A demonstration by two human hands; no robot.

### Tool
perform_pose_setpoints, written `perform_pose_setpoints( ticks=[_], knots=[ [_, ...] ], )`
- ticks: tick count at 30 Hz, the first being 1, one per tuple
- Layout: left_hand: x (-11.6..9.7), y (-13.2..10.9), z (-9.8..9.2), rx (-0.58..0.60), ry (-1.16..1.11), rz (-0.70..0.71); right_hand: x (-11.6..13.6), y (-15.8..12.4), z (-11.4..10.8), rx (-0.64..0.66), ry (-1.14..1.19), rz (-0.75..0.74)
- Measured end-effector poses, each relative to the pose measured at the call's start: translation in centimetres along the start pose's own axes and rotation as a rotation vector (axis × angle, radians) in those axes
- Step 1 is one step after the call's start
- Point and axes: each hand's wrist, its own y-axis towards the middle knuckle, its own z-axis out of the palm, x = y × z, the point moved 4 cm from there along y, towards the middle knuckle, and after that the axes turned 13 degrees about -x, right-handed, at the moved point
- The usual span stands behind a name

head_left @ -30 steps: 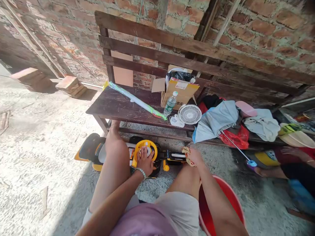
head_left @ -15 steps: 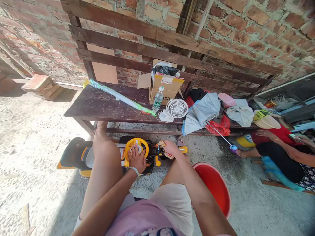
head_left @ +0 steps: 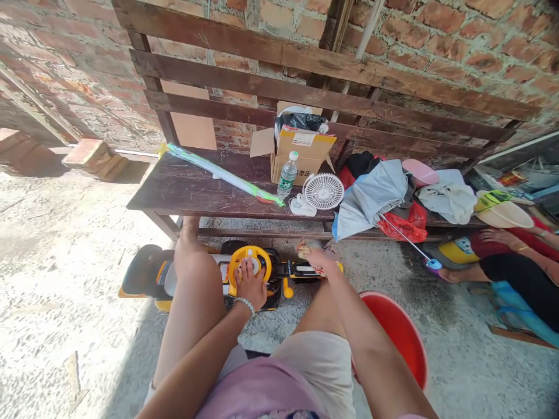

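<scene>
Head view: a yellow-and-black toy car (head_left: 196, 278) is seen lying on the concrete floor (head_left: 65, 244), just near of the wooden desk (head_left: 196, 189) and between the seated person's knees. The left hand (head_left: 250, 286) is laid on the yellow steering wheel (head_left: 250, 262), its fingers (head_left: 244, 269) curled over the near rim and closed on it. The right hand (head_left: 321, 261) is pressed onto the car's front, to the right of the wheel, with a crumpled cloth (head_left: 305, 251) bunched under it; its fingers are closed on the cloth. A red bucket (head_left: 399, 334) is stood just right of the right thigh, near the camera.

The step in hand is judged to be wiping the car's front. It would be done well if the wheel were gripped firmly so the toy is kept from rolling, and if the cloth were drawn in short, overlapping strokes, folded to a clean face when soiled, and worked into seams around the hood.
</scene>
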Motion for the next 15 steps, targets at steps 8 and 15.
perform_pose_setpoints(
  ticks=[8, 15],
  knots=[
    [-0.3, 0.6, -0.7, 0.004, -0.045, -0.066, 7.4, -2.5, 2.3, 0.081, 0.004, -0.203],
    [0.7, -0.4, -7.8, 0.189, -1.029, 0.211, 1.2, -3.6, 0.1, -0.048, -0.182, -0.151]
  ],
)
